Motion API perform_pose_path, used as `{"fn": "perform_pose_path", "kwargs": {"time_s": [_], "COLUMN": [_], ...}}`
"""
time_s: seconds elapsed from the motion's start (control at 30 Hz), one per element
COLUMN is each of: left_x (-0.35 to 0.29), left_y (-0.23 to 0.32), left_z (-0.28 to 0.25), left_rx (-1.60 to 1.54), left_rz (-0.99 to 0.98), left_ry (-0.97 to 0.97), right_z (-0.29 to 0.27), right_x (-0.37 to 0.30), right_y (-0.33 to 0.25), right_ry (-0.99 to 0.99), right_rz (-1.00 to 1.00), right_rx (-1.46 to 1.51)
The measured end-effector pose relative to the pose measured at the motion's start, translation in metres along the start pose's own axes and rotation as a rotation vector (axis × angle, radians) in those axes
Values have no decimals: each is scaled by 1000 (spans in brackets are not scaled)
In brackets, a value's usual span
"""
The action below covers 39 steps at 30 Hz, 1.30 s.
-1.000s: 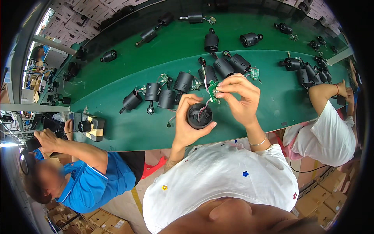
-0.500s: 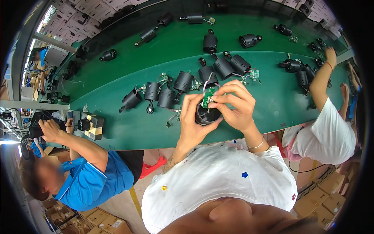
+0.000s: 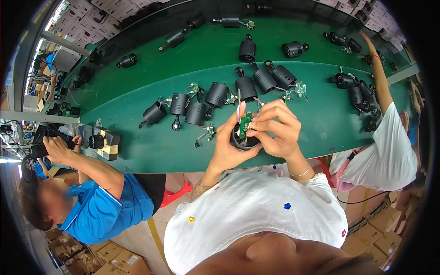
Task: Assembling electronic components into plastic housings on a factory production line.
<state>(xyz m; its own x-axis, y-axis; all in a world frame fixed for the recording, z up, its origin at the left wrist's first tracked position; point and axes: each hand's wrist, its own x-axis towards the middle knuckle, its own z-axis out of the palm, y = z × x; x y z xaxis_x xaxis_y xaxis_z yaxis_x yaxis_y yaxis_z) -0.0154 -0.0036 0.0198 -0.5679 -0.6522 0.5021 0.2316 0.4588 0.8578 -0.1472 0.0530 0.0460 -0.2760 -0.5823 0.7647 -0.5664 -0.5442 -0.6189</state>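
My left hand [image 3: 224, 145] wraps round a black cylindrical housing [image 3: 246, 145], its open end facing up, near the table's front edge. Between thumb and fingers, my right hand [image 3: 277, 130] pinches a small green circuit board [image 3: 243, 125] standing upright at the housing's mouth. Thin wires [image 3: 239, 101] rise in a loop from the board. How far the board's lower end reaches into the housing is partly hidden by my fingers. Just beyond my hands lies another black housing [image 3: 246, 88], with wires at its open end.
More black housings [image 3: 216, 95] with wired boards lie in a row across the green table [image 3: 151, 133]. Others sit on the darker green strip [image 3: 206, 50] behind. A person in blue [image 3: 107, 206] works at the left; a person in white [image 3: 378, 151] reaches across at the right.
The board sits slightly lower against the housing's mouth, and my right fingers have shifted a little on it. The right-hand person's arm has stretched farther toward the back strip.
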Motion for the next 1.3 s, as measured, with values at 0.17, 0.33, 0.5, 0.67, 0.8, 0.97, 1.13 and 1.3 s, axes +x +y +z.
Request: {"fn": "perform_pose_path", "kwargs": {"time_s": [0.17,0.33,0.5,0.67,0.8,0.97,1.13,1.3], "left_x": [-5,-3,0,1,-2,-4,-3,-4], "left_y": [-9,-19,-17,-12,-10,-10,-11,-8], "left_z": [0,1,5,7,8,8,4,4], "left_rx": [7,112,187,165,138,174,234,237], "left_rz": [68,225,292,221,160,122,156,109], "left_ry": [36,104,240,312,315,324,293,263], "right_z": [-2,-1,2,4,5,7,5,0], "right_x": [3,2,0,2,4,1,4,16], "right_y": [-6,-11,-12,-13,-15,-21,-26,-26], "right_ry": [-31,-62,-89,-154,-204,-236,-233,-175], "right_rz": [-53,-122,-157,-145,-113,-12,76,128], "right_rx": [-67,-152,-198,-194,-183,-155,-146,-120]}}
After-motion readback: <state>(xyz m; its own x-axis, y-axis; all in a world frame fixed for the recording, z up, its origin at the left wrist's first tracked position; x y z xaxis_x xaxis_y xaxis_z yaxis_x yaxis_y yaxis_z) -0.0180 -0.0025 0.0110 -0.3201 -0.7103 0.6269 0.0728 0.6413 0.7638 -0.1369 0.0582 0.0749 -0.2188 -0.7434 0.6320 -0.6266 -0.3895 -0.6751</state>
